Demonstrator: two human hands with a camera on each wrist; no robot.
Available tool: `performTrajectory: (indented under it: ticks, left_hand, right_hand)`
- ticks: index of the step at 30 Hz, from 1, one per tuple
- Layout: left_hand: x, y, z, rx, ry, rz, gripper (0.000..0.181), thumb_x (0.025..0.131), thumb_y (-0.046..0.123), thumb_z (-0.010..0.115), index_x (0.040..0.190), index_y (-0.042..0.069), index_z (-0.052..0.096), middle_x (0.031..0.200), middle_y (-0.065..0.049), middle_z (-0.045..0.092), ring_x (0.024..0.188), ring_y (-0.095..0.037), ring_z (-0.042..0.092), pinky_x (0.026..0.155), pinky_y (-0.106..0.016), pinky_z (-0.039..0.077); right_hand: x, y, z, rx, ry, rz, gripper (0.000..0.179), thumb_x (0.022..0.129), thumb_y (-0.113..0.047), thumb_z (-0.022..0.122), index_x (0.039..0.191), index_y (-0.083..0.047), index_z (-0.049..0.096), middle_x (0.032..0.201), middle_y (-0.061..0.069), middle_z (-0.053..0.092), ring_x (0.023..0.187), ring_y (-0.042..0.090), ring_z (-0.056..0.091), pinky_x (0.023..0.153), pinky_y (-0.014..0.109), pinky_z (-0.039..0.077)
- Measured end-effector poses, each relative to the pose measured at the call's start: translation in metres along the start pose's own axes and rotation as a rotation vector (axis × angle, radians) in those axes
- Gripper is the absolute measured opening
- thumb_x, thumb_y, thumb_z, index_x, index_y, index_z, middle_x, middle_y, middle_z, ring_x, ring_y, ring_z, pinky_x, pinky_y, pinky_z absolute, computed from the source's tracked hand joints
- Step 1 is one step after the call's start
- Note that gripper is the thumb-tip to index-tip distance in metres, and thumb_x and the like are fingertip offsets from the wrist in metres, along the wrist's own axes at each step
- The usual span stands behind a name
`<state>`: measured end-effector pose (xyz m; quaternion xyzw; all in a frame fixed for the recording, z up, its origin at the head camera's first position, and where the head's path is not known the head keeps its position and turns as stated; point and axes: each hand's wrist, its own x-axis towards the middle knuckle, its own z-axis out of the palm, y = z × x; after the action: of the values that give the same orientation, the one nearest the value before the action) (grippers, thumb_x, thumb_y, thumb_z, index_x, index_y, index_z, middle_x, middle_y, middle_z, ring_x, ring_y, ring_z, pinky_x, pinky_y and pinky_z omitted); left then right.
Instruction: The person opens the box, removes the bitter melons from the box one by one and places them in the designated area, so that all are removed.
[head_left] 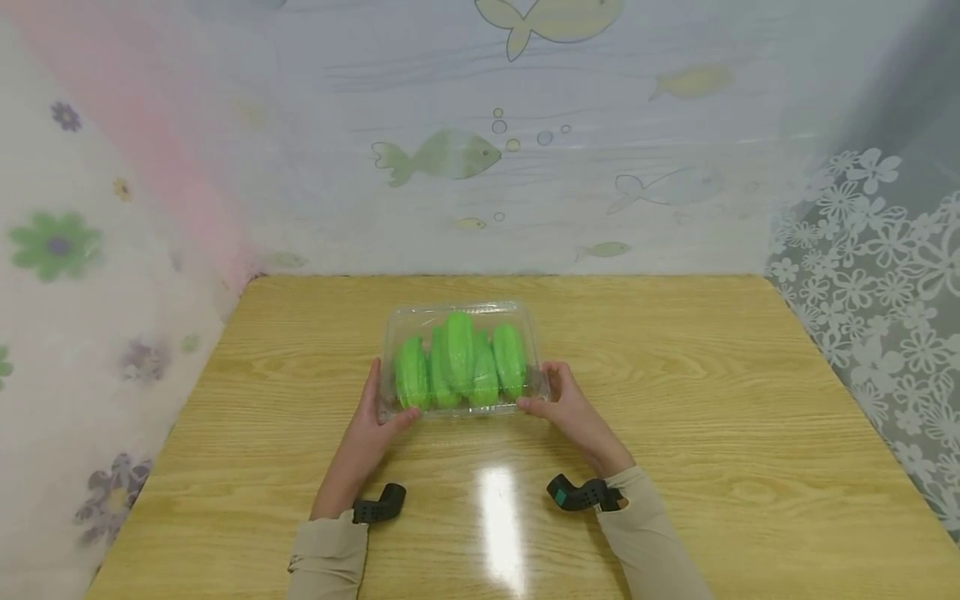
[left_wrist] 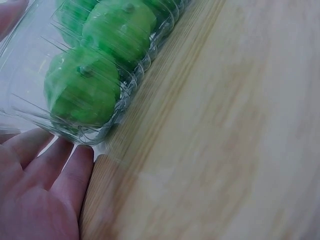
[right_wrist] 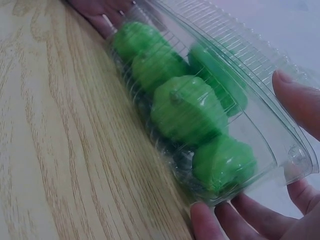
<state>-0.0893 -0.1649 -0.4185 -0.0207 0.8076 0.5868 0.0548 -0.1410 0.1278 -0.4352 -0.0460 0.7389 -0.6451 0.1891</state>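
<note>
A clear plastic clamshell box [head_left: 491, 309] sits near the middle of the table, its lid over several bright green, long, ridged vegetables [head_left: 459, 350]. Their exact kind I cannot tell. My left hand [head_left: 375, 429] grips the box at its left end, thumb on the front corner. At the opposite end, my right hand [head_left: 576, 417] holds the other front corner between thumb and fingers. In the left wrist view, fingertips [left_wrist: 82, 155] touch the box's lower corner. The right wrist view shows the thumb [right_wrist: 295, 100] beside the rim and fingers under the end.
The wood-grain table [head_left: 712, 417] extends on all sides of the box. Behind it hangs a pale curtain with fish drawings [head_left: 457, 154]. Flower-patterned sheets [head_left: 56, 246] line the left and right sides. Each wrist bears a black camera mount [head_left: 577, 493].
</note>
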Motion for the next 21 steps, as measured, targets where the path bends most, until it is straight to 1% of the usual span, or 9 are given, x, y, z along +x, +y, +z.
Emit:
performTrajectory:
  ticks: [3, 7, 10, 12, 15, 18, 21]
  left_hand:
    - [-0.0002, -0.0009, -0.0005, -0.006, 0.000, 0.005, 0.090, 0.084, 0.029, 0.062, 0.143, 0.028, -0.006, 0.148, -0.005, -0.004, 0.133, -0.027, -0.001, 0.102, -0.051, 0.007]
    - [-0.0007, -0.0020, -0.0009, -0.022, -0.003, 0.007, 0.090, 0.084, 0.028, 0.062, 0.143, 0.028, -0.006, 0.148, -0.005, -0.004, 0.133, -0.028, 0.000, 0.102, -0.052, 0.007]
    - [-0.0006, -0.0020, -0.0006, -0.033, -0.006, 0.007, 0.090, 0.084, 0.027, 0.062, 0.143, 0.029, -0.007, 0.148, -0.005, -0.005, 0.133, -0.027, -0.001, 0.103, -0.051, 0.006]
    - [-0.0003, -0.0017, -0.0004, -0.031, -0.005, 0.011, 0.090, 0.084, 0.028, 0.062, 0.143, 0.029, -0.006, 0.148, -0.004, -0.005, 0.133, -0.026, -0.001, 0.103, -0.050, 0.006]
    - [0.0000, -0.0013, -0.0002, -0.024, -0.005, 0.016, 0.090, 0.084, 0.027, 0.062, 0.143, 0.027, -0.007, 0.148, -0.004, -0.005, 0.133, -0.026, -0.001, 0.103, -0.050, 0.006]
    - [-0.0001, -0.0008, -0.0002, -0.023, -0.009, 0.014, 0.090, 0.084, 0.028, 0.062, 0.143, 0.028, -0.007, 0.148, -0.004, -0.006, 0.133, -0.026, -0.002, 0.103, -0.050, 0.005]
    - [0.0001, -0.0002, -0.0005, -0.032, -0.010, 0.008, 0.091, 0.084, 0.029, 0.062, 0.142, 0.030, -0.007, 0.148, -0.003, -0.006, 0.133, -0.025, -0.002, 0.103, -0.050, 0.005]
  right_hand:
    - [-0.0007, -0.0001, 0.0009, -0.009, 0.004, -0.004, 0.064, 0.072, -0.036, 0.073, 0.115, -0.014, 0.031, 0.141, 0.001, 0.023, 0.133, 0.018, 0.008, 0.103, 0.047, 0.009]
    - [-0.0009, 0.0004, 0.0015, -0.028, 0.020, -0.001, 0.061, 0.071, -0.038, 0.074, 0.112, -0.013, 0.035, 0.134, -0.001, 0.032, 0.131, 0.018, 0.016, 0.103, 0.046, 0.013]
    - [-0.0003, 0.0010, 0.0017, -0.040, 0.035, 0.005, 0.058, 0.071, -0.037, 0.074, 0.109, -0.012, 0.037, 0.129, 0.000, 0.036, 0.128, 0.018, 0.022, 0.101, 0.046, 0.017]
    - [0.0006, 0.0016, 0.0017, -0.048, 0.047, 0.007, 0.055, 0.071, -0.036, 0.074, 0.105, -0.011, 0.038, 0.125, 0.001, 0.039, 0.123, 0.019, 0.028, 0.099, 0.044, 0.023]
    - [0.0016, 0.0023, 0.0017, -0.060, 0.059, 0.001, 0.050, 0.072, -0.033, 0.074, 0.098, -0.010, 0.039, 0.116, 0.004, 0.043, 0.112, 0.020, 0.037, 0.090, 0.041, 0.030]
    - [0.0023, 0.0027, 0.0015, -0.062, 0.070, -0.009, 0.046, 0.072, -0.030, 0.074, 0.093, -0.010, 0.039, 0.108, 0.005, 0.046, 0.104, 0.021, 0.041, 0.084, 0.039, 0.033]
    - [0.0022, 0.0026, 0.0014, -0.069, 0.082, -0.010, 0.045, 0.071, -0.031, 0.075, 0.091, -0.010, 0.040, 0.107, 0.005, 0.048, 0.103, 0.021, 0.042, 0.084, 0.038, 0.033]
